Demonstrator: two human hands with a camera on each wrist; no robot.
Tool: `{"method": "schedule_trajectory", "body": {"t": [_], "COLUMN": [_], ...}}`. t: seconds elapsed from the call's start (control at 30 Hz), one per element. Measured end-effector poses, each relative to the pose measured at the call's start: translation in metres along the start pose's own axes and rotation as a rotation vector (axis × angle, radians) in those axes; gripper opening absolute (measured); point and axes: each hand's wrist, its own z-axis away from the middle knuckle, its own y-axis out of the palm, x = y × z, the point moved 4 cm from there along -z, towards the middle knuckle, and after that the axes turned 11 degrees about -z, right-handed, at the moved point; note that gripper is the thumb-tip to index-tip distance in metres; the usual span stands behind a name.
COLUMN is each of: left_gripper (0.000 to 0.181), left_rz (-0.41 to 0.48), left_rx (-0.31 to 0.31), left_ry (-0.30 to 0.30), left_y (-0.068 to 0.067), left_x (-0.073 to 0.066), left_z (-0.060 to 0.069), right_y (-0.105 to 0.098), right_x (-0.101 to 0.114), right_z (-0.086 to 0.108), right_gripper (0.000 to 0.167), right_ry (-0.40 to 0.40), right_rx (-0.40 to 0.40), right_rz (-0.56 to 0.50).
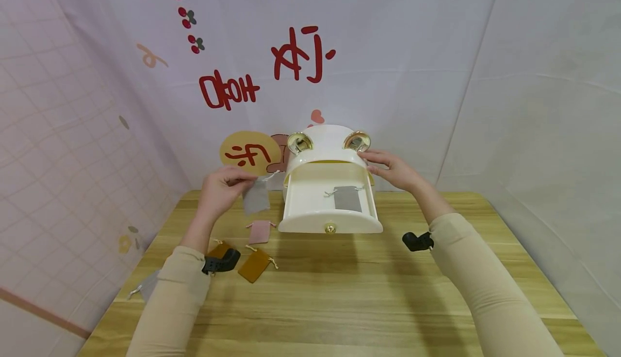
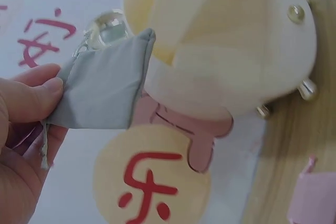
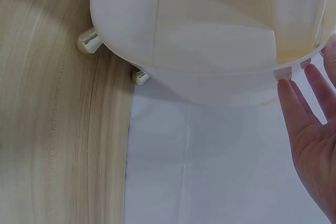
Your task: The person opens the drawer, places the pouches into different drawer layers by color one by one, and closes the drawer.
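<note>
My left hand (image 1: 220, 192) pinches a grey drawstring pouch (image 1: 256, 198) by its top edge, left of a white storage box (image 1: 326, 137). In the left wrist view the pouch (image 2: 107, 85) hangs between thumb and fingers, its cords loose. The box has a pulled-out drawer (image 1: 310, 224) with a gold knob. Another grey pouch (image 1: 347, 199) lies inside that drawer. Extended fingers of my right hand (image 1: 395, 172) touch the right side of the box; the right wrist view shows the fingertips against its rim.
On the wooden table (image 1: 339, 303) lie a pink pouch (image 1: 259, 232), a mustard pouch (image 1: 254, 265), a second mustard pouch (image 1: 219, 249) partly behind the left wrist, and a grey pouch (image 1: 147, 287) partly hidden by the left sleeve. A printed cloth (image 1: 388, 76) hangs behind.
</note>
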Motion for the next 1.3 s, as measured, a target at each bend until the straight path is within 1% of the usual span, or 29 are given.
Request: {"method": "schedule_trajectory", "body": {"t": [0.13,0.23,0.37,0.5,0.63,0.77,0.93,1.03,1.13,1.3], "left_gripper": [0.015,0.015,0.016,0.017,0.016,0.014,0.013,0.013,0.013,0.014], "left_rz": [-0.008,0.023,0.087,0.119,0.139,0.162,0.181,0.181,0.169,0.157], "left_rx": [-0.004,-0.013,-0.029,-0.019,-0.005,-0.004,-0.01,-0.011,-0.008,0.015], "left_ry": [0.035,0.057,0.106,0.138,0.141,0.137,0.127,0.137,0.141,0.125], "left_y": [-0.002,-0.002,0.001,0.004,0.007,0.01,0.019,0.025,0.032,0.043], "left_x": [-0.017,-0.028,-0.042,-0.054,-0.067,-0.08,-0.094,-0.102,-0.108,-0.112], "left_z": [-0.005,-0.009,-0.014,-0.021,-0.028,-0.034,-0.039,-0.042,-0.044,-0.046], "right_y": [0.0,0.0,0.0,-0.001,-0.001,-0.001,-0.001,-0.001,-0.001,0.0], "right_x": [0.001,0.002,0.001,-0.001,-0.002,0.0,0.001,0.001,0.002,0.001], "right_z": [-0.001,-0.001,0.0,0.001,0.0,0.001,0.001,0.002,0.002,0.001], "right_gripper": [0.046,0.046,0.047,0.047,0.048,0.048,0.047,0.047,0.047,0.047], "right_ry": [-0.015,-0.014,0.019,0.035,0.035,0.036,0.038,0.034,0.028,0.027], "right_rx": [0.002,0.0,-0.006,-0.007,-0.003,-0.001,-0.001,-0.002,0.001,0.006], "right_rz": [-0.007,0.005,0.018,0.014,0.014,0.01,0.005,0.004,0.007,0.023]}}
